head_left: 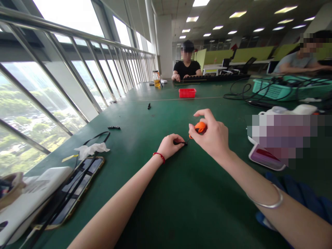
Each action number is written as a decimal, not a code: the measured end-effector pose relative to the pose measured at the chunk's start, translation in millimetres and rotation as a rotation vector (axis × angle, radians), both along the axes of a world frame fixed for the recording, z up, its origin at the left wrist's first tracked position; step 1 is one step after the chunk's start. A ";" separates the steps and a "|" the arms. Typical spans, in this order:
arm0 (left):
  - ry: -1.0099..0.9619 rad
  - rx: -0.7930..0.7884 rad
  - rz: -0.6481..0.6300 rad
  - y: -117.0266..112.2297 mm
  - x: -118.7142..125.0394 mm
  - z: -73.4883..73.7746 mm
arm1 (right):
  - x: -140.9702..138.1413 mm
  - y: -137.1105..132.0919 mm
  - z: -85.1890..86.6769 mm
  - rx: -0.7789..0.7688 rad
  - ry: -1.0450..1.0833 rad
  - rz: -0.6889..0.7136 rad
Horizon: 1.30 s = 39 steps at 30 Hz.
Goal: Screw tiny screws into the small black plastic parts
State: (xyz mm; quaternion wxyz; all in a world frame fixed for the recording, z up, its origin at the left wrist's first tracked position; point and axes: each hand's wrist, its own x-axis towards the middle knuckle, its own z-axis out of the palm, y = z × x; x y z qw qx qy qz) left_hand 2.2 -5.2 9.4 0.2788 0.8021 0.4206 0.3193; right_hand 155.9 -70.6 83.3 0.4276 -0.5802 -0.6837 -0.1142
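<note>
My left hand (169,145) rests on the green table (160,193), fingers closed on a small black part (181,142). My right hand (211,135) is curled around an orange-handled screwdriver (200,127), whose tip points down-left onto the black part. The two hands almost touch at the table's middle. A red string is on my left wrist, a silver bangle on my right forearm.
A phone (77,186), a crumpled tissue (90,149) and a white case (28,200) lie at the left. Small black parts (114,127) lie beyond. A red tray (187,92) sits farther off. Two people sit at the far end. A teal basket (285,90) with cables stands at the right.
</note>
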 end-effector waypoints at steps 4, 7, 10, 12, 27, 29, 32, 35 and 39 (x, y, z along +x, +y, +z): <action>0.013 0.014 0.011 0.4 -0.3 -0.7 | 0.4 -0.5 0.5 0.033 0.018 0.064; 0.012 0.019 0.001 1.5 -0.3 -2.1 | 0.8 0.2 -0.8 0.031 -0.052 -0.019; 0.008 0.022 -0.011 2.1 -0.3 -2.7 | 0.5 0.5 -2.3 0.016 -0.082 -0.040; 0.006 0.021 -0.006 1.8 -0.2 -2.3 | 0.0 0.1 -2.2 0.011 -0.046 0.021; 0.006 0.013 -0.007 3.1 -0.4 -4.2 | -0.6 1.1 -2.1 -0.053 0.061 0.029; 0.008 0.010 -0.004 2.7 -0.4 -3.5 | -0.1 1.3 -1.7 -0.058 0.064 0.017; 0.012 0.009 -0.006 2.3 -0.3 -2.7 | 0.7 2.1 -1.9 -0.076 0.041 -0.021; 0.015 0.011 -0.007 2.1 -0.2 -2.1 | 0.6 2.1 -2.1 -0.091 0.038 0.019; 0.017 0.018 0.002 1.9 0.1 -1.9 | -0.2 1.9 -1.9 -0.078 0.076 0.066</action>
